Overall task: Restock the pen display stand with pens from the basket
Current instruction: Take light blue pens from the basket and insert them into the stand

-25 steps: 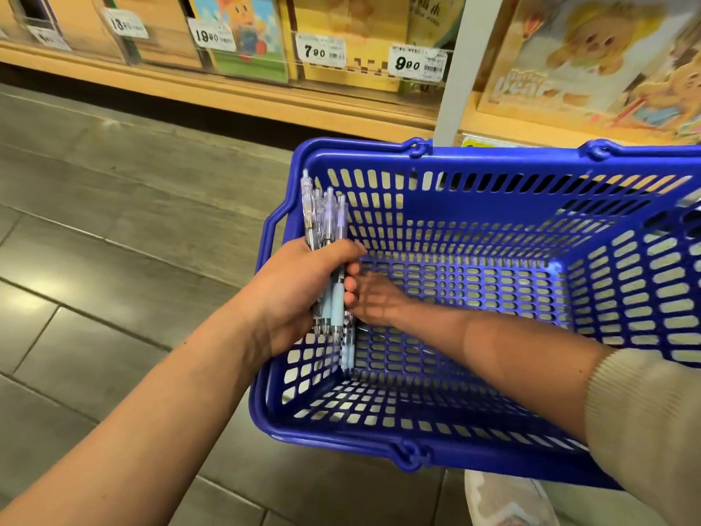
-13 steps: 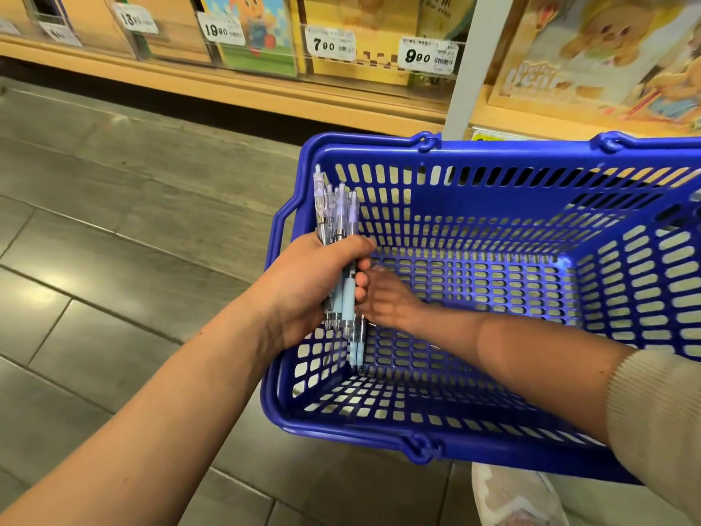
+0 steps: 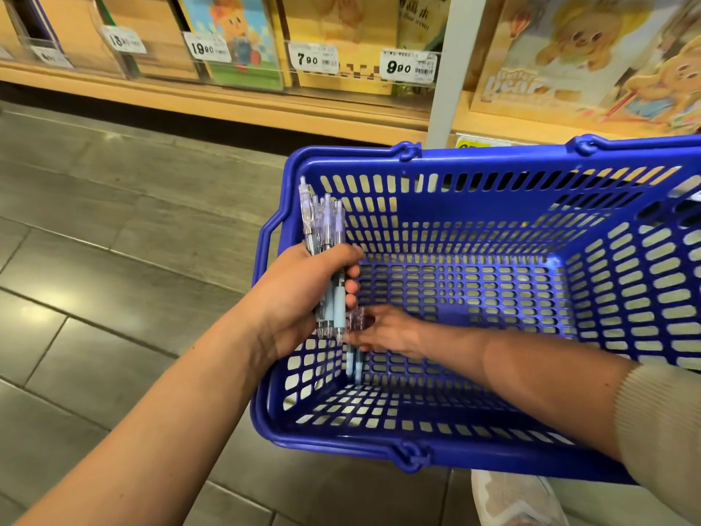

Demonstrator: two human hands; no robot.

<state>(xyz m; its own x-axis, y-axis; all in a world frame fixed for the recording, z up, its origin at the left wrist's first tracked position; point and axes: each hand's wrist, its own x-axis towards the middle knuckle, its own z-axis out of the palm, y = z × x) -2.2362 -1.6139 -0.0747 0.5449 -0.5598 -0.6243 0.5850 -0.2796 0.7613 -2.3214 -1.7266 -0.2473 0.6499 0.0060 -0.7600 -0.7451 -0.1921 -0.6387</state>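
Right hand (image 3: 387,330) lowered deeper into basket (image 3: 379,447), holding loose pens (image 3: 354,364), left hand (image 3: 299,298) gripping pen bundle (image 3: 326,237) just above.

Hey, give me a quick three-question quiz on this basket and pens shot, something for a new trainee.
1. True or false: the left hand holds the pen bundle with the tips pointing down.
2. Where is the right hand? A: inside the blue basket, holding more pens. B: on a pen display stand. C: in a pocket.
3. Fill in: the price label nearest the white post reads ___.
Key: 1 true; 2 A; 3 9.90.
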